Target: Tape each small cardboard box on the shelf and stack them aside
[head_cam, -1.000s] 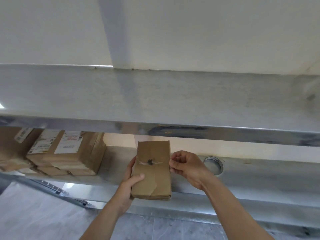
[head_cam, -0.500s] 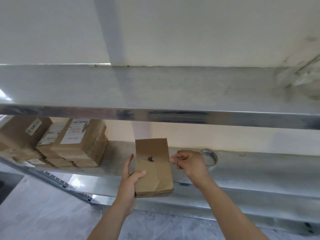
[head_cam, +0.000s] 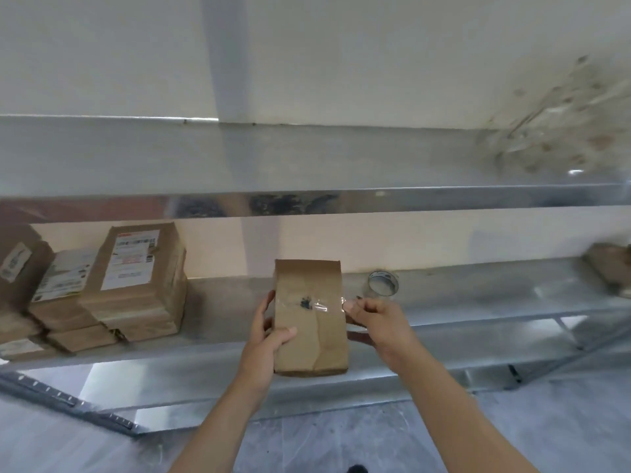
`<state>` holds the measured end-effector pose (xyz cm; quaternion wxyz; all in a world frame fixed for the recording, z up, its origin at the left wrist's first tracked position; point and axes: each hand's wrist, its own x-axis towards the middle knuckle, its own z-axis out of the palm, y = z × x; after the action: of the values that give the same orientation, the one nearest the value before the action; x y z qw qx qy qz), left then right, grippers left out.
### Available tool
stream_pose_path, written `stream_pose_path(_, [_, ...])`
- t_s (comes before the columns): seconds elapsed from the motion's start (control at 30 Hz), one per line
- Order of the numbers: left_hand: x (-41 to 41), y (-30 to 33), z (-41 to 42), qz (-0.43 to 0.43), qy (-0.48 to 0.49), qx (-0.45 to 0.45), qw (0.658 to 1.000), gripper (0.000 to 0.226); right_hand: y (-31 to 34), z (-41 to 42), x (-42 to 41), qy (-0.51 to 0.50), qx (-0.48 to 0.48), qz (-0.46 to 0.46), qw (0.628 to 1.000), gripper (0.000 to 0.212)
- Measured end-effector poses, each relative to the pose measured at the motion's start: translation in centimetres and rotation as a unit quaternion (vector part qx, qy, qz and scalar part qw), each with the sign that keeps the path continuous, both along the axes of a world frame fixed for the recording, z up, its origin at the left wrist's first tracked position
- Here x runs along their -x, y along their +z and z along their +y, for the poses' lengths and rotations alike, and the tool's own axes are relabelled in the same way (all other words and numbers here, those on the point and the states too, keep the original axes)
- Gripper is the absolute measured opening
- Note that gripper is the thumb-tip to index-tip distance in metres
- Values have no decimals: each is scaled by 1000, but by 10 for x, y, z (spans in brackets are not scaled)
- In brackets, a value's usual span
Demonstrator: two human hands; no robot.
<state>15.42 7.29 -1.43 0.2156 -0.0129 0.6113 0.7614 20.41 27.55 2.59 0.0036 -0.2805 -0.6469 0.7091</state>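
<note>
A small brown cardboard box (head_cam: 309, 322) stands tilted at the front of the metal shelf (head_cam: 461, 302). My left hand (head_cam: 269, 339) grips its left side, thumb on the front face. A strip of clear tape (head_cam: 324, 303) crosses the box over a dark mark. My right hand (head_cam: 372, 319) pinches the tape's end at the box's right edge. A roll of clear tape (head_cam: 383, 284) lies on the shelf just behind my right hand.
A stack of labelled cardboard boxes (head_cam: 136, 285) fills the shelf's left part, with more boxes (head_cam: 20, 268) at the far left. Another box (head_cam: 611, 268) sits at the far right. An upper shelf (head_cam: 307, 165) overhangs. Grey floor lies below.
The view has shifted, showing more of the shelf's right side. My right hand stays at the box's right edge, and a clear tape strip now shows across the box.
</note>
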Motion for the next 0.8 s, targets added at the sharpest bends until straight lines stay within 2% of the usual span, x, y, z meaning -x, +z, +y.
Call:
stream_pose_path(0.07, [-6, 5, 16, 16, -42, -4, 999, 66, 4, 4, -22, -53, 41, 10, 998, 22])
stream_pose_path(0.17, [-20, 17, 51, 42, -99, -13, 994, 65, 11, 20, -54, -139, 18, 45, 989, 28])
stream_pose_path(0.27, [-41, 26, 92, 64, -141, -7, 988, 65, 17, 41, -90, -153, -15, 75, 985, 52])
stream_pose_path(0.33, [-58, 27, 124, 86, -167, 14, 982, 70, 19, 60, -117, -155, -23, 84, 984, 61])
stream_pose_path(0.43, [-96, 33, 179, 113, -185, 4, 976, 49, 30, 97, -162, -196, -37, 106, 974, 56])
stream_pose_path(0.57, [-158, 33, 257, 108, -187, -4, 976, 38, 33, 162, -226, -225, -75, 98, 967, 46])
stream_pose_path(0.7, [-215, 24, 336, 119, -215, 49, 968, 63, 20, 239, -286, -255, -79, 69, 961, 48])
stream_pose_path(0.8, [-246, 19, 392, 124, -238, 80, 960, 58, 21, 290, -323, -265, -91, 67, 958, 57])
